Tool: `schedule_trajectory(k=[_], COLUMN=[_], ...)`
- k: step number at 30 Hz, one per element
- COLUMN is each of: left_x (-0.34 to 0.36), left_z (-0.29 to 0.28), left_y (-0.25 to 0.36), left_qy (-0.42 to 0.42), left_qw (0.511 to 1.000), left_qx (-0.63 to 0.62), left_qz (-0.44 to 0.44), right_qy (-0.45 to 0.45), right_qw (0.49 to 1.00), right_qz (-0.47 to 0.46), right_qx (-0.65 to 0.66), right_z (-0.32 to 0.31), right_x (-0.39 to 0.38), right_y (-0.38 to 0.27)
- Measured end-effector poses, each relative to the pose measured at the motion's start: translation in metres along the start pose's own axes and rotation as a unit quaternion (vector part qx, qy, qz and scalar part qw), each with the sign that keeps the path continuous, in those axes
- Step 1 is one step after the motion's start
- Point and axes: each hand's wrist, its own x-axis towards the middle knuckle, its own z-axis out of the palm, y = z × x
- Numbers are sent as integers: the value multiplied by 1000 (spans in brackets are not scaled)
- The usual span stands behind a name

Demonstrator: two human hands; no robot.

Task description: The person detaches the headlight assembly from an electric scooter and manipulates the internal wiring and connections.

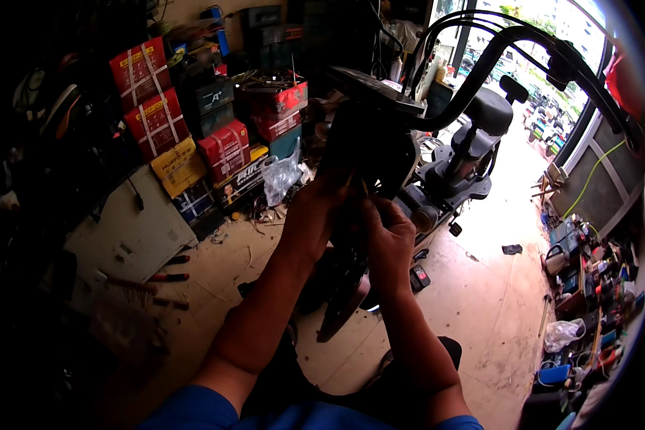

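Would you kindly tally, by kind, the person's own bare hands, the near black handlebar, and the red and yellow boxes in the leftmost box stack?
Bare hands, left hand and right hand: 2
Black handlebar: 1
Red boxes, upper and lower: 2
Yellow box: 1
Total: 6

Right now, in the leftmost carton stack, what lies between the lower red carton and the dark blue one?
A yellow carton lies between the two, as the head view shows.
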Motion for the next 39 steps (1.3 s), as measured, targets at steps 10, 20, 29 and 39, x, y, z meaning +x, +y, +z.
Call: schedule_trajectory(k=[10, 20, 29, 39], left_x=[0, 6, 15, 23], left_z=[-4, -9, -5, -8], left_y=[2, -1, 1, 6], left_qy=[0, -23, 24, 0], left_qw=[997, 998, 999, 998], left_qx=[0, -34, 13, 4], left_qz=[-73, -57, -40, -65], right_qy=[-4, -16, -51, -31], right_qw=[1000, 1000, 996, 998], right_qz=[-20, -21, -42, -41], right_qx=[2, 0, -65, -47], right_z=[3, 0, -4, -2], right_x=[0, 2, 1, 1], right_y=[11, 15, 19, 17])
